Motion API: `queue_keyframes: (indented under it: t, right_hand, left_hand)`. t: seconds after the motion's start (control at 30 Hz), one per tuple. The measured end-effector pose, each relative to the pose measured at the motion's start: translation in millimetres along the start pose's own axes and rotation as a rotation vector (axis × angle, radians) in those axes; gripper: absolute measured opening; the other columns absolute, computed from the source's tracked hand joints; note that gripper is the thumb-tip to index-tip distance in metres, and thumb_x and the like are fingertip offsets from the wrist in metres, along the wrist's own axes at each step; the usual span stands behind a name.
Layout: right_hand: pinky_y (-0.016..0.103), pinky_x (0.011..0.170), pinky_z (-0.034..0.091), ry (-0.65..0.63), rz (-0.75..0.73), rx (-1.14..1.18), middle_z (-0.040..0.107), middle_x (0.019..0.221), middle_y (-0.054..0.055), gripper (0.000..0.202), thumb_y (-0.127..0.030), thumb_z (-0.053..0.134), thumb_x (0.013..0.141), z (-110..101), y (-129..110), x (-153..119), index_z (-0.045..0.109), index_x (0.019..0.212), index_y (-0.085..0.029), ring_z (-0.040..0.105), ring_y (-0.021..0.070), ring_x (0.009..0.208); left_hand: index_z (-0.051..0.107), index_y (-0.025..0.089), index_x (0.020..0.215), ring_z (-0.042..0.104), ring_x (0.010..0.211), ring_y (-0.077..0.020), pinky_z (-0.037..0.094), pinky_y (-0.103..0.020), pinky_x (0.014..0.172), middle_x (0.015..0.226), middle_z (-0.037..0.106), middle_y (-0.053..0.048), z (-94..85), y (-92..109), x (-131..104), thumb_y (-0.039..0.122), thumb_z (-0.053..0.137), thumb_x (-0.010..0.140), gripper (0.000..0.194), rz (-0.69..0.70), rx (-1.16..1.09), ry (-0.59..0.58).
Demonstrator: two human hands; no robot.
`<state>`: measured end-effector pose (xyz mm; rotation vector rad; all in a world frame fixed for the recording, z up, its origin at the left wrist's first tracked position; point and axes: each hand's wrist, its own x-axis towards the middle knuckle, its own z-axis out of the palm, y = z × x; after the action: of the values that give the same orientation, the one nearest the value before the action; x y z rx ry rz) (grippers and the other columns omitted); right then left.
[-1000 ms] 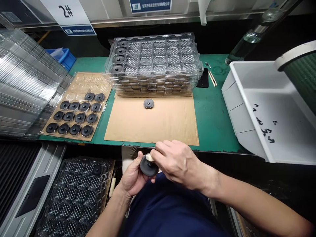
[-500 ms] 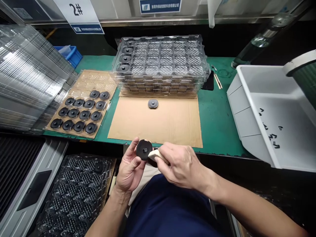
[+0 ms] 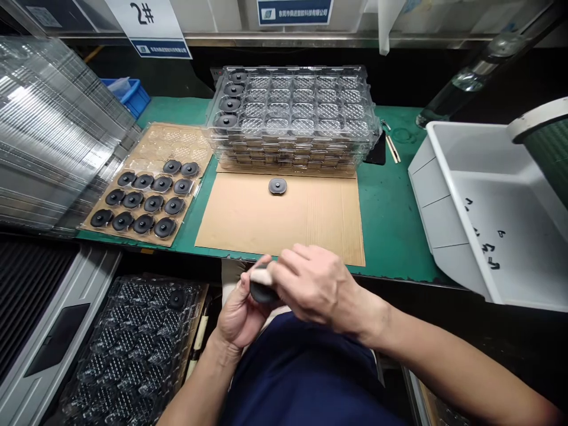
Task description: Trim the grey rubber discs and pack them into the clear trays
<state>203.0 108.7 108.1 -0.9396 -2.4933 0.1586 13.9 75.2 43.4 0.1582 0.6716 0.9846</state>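
Note:
My left hand (image 3: 239,313) is closed around the rim of a rounded black plastic part (image 3: 262,292), held up before my lap. In my right hand (image 3: 310,290) is a folded cream-coloured cloth (image 3: 261,276), pressed against the upper edge of that part; motion blurs the fingers and the contact. Just beyond my hands lies a cardboard sheet (image 3: 248,219) with another black part (image 3: 277,186) on it, its small central stud upward. To the left, a clear blister tray (image 3: 171,136) on cardboard holds several more black parts (image 3: 153,203).
Stacked clear trays (image 3: 293,127) stand at the back of the green table (image 3: 390,236). A grey-white bin (image 3: 457,213) with small black scraps is at the right. At the left are a tall pile of clear trays (image 3: 57,130) and, lower down, another tray (image 3: 128,349).
My right hand has moved left and over the black part, bringing the cloth to its upper edge. The part has tilted and is now mostly covered. The view has shifted slightly.

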Motion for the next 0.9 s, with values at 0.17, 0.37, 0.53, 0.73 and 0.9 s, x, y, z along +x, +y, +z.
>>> queue_keyframes:
  t: [0.17, 0.37, 0.53, 0.73, 0.9]
  right_hand:
    - [0.031, 0.058, 0.025, 0.030, 0.342, 0.248, 0.049, 0.067, -0.002, 0.027, -0.026, 0.049, 0.101, 0.2, -17.6, -4.7, 0.047, 0.075, -0.020, 0.038, 0.0123, 0.058]
    - [0.031, 0.059, 0.025, 0.013, 0.213, 0.271, 0.051, 0.068, -0.003, 0.023, -0.024, 0.048, 0.101, 1.0, -21.4, -7.8, 0.047, 0.079, -0.021, 0.040, 0.0123, 0.058]
    - [0.030, 0.058, 0.024, 0.016, 0.249, 0.265, 0.049, 0.066, -0.003, 0.024, -0.023, 0.048, 0.101, 0.6, -18.9, -9.0, 0.045, 0.078, -0.021, 0.039, 0.0118, 0.056]
    - [0.030, 0.058, 0.024, 0.006, 0.286, 0.247, 0.050, 0.065, -0.003, 0.024, -0.026, 0.049, 0.102, -1.5, -17.9, -10.5, 0.046, 0.078, -0.021, 0.040, 0.0121, 0.056]
    - [0.030, 0.058, 0.025, -0.062, 0.201, 0.331, 0.051, 0.067, -0.004, 0.023, -0.027, 0.049, 0.101, -2.0, -14.2, -13.9, 0.047, 0.079, -0.021, 0.040, 0.0120, 0.057]
  left_hand:
    - [0.075, 0.033, 0.125, 0.070, 0.117, -0.0187, 0.054, -0.023, 0.100, 0.124, 0.077, -0.001, 1.3, 8.0, -4.2, 0.020, 0.096, 0.067, 0.063, 0.305, 0.186, 0.031]
    - [0.077, 0.036, 0.120, 0.069, 0.121, -0.0194, 0.053, -0.025, 0.103, 0.124, 0.077, 0.000, 4.9, 12.8, -15.3, 0.021, 0.095, 0.068, 0.057, 0.455, 0.251, 0.077]
    - [0.075, 0.034, 0.125, 0.069, 0.121, -0.0227, 0.054, -0.028, 0.104, 0.125, 0.077, -0.004, 1.6, 13.7, -20.4, 0.027, 0.093, 0.071, 0.057, 0.428, 0.263, 0.066]
    - [0.074, 0.030, 0.127, 0.068, 0.122, -0.0238, 0.054, -0.028, 0.104, 0.131, 0.074, -0.007, 0.1, 13.8, -25.6, 0.030, 0.090, 0.076, 0.054, 0.271, 0.216, 0.036]
    - [0.073, 0.028, 0.130, 0.069, 0.122, -0.0254, 0.054, -0.030, 0.105, 0.130, 0.074, -0.008, -1.8, 15.5, -24.8, 0.033, 0.088, 0.078, 0.055, 0.206, 0.202, 0.032]
